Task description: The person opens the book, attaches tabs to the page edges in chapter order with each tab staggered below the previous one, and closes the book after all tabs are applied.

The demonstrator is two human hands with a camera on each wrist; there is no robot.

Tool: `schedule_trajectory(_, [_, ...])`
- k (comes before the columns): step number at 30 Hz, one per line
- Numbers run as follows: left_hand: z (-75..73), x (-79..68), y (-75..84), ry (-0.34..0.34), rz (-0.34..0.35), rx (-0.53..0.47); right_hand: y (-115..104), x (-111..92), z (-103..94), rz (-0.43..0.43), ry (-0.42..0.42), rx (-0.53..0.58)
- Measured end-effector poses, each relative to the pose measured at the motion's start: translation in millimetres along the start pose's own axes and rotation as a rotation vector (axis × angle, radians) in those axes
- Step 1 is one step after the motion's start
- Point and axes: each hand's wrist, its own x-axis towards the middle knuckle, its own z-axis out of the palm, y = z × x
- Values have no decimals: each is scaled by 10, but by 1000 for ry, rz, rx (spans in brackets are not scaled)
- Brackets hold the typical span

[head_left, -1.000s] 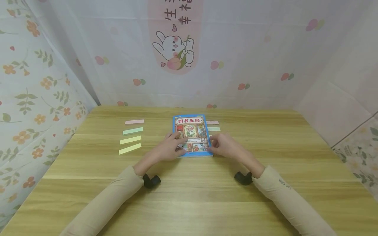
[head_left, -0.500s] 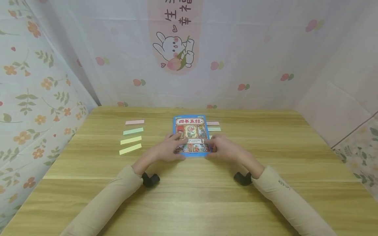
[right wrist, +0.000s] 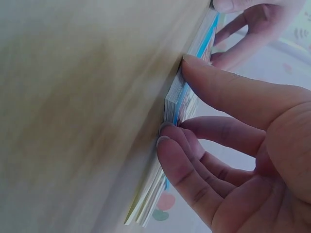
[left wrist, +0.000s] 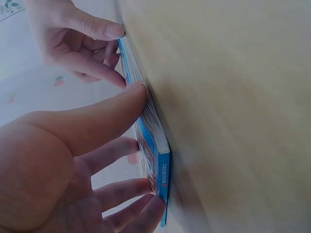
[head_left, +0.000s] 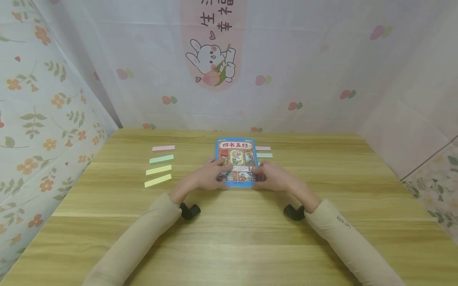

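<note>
A blue-bordered picture book (head_left: 236, 157) lies flat on the wooden table, its cover facing up. My left hand (head_left: 209, 175) grips its left side, thumb on the near edge and fingers spread over the cover and the spine (left wrist: 164, 172). At the near right corner my right hand (head_left: 277, 176) pinches the book, its thumb against the page ends and its other fingers at the right edge. A pink strip (head_left: 263, 148) and a green strip (head_left: 264, 155) stick out from the book's right side. Both palms stay off the cover.
Left of the book lie a pink paper strip (head_left: 163, 148), a green strip (head_left: 161, 159) and two yellow strips (head_left: 158, 170) in a column. A printed curtain (head_left: 286, 71) hangs behind the table (head_left: 229, 238), and a floral one (head_left: 53, 119) on the left.
The book has shifted right and slightly away, with the strips at its right side and my left hand moving along. My right thumb has come round to the near edge.
</note>
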Motion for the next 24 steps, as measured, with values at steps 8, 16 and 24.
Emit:
schedule_trajectory(8, [-11, 70, 2, -13, -25, -18, 31, 11, -33, 31, -7, 8])
schedule_trajectory(16, [-20, 74, -3, -20, -27, -25, 27, 32, -48, 42, -19, 10])
schedule_trajectory(24, [-17, 74, 5, -21, -26, -35, 24, 26, -56, 65, -22, -2])
